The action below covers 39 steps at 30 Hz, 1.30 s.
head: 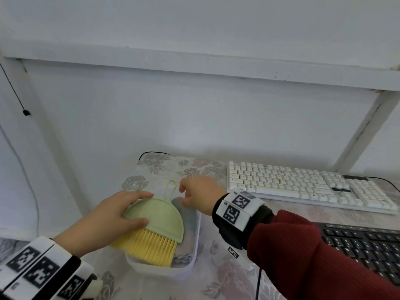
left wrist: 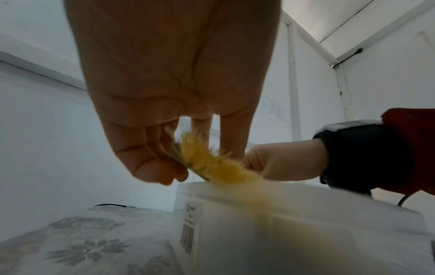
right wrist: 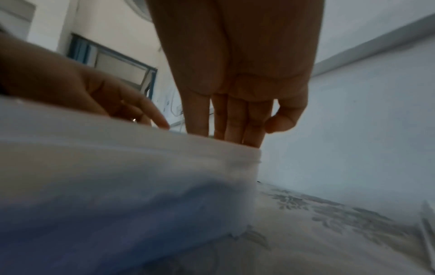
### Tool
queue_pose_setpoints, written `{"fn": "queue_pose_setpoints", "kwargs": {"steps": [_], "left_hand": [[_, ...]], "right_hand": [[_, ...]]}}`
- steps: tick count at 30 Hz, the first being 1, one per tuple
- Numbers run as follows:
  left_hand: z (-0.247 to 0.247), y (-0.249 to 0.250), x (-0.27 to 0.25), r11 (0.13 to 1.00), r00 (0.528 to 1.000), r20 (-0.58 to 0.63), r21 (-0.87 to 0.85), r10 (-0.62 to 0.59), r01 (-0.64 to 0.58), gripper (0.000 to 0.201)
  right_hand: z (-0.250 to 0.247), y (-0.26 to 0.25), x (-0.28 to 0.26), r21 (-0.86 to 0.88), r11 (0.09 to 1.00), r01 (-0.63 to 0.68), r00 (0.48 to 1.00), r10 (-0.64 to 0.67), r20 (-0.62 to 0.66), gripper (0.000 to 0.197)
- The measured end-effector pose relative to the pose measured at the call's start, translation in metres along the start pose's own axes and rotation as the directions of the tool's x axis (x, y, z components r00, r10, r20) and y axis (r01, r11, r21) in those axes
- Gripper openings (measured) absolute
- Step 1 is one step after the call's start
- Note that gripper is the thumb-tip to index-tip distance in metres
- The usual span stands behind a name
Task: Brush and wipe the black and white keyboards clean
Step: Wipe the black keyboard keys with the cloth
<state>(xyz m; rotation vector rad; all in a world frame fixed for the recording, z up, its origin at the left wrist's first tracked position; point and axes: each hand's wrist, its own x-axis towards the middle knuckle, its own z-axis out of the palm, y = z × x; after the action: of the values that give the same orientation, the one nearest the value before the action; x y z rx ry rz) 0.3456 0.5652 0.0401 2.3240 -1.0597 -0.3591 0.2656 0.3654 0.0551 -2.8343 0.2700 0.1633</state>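
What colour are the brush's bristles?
Yellow bristles, under a light green brush body; clearest in the head view.

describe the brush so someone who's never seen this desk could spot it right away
On the floral tablecloth, left of the white keyboard, stands a translucent plastic tub. The brush lies across its top, gripped by the left hand. It alone has a pale green dome-shaped head, a loop handle and yellow bristles.
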Motion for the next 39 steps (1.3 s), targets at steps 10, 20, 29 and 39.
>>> {"fn": "queue_pose_setpoints", "kwargs": {"steps": [10,20,29,39], "left_hand": [[0.001,0.003,0.0,1.0,0.999,0.046,0.018,-0.025,0.024,0.044],[0.001,0.008,-0.002,0.999,0.998,0.044,0.014,-0.046,0.046,0.041],[0.006,0.011,0.001,0.997,0.998,0.031,0.064,-0.05,0.048,0.049],[0.01,0.018,0.004,0.981,0.998,0.006,0.186,-0.061,0.059,0.046]], "right_hand": [[0.017,-0.008,0.0,-0.258,0.965,0.037,0.975,0.022,0.222,0.026],[0.025,-0.006,0.005,-0.097,0.995,0.016,0.997,-0.008,0.078,0.025],[-0.006,0.008,-0.009,0.271,0.962,0.002,0.923,0.102,-0.37,0.022],[-0.032,0.037,-0.049,0.65,0.758,-0.04,0.908,0.299,-0.293,0.031]]}}
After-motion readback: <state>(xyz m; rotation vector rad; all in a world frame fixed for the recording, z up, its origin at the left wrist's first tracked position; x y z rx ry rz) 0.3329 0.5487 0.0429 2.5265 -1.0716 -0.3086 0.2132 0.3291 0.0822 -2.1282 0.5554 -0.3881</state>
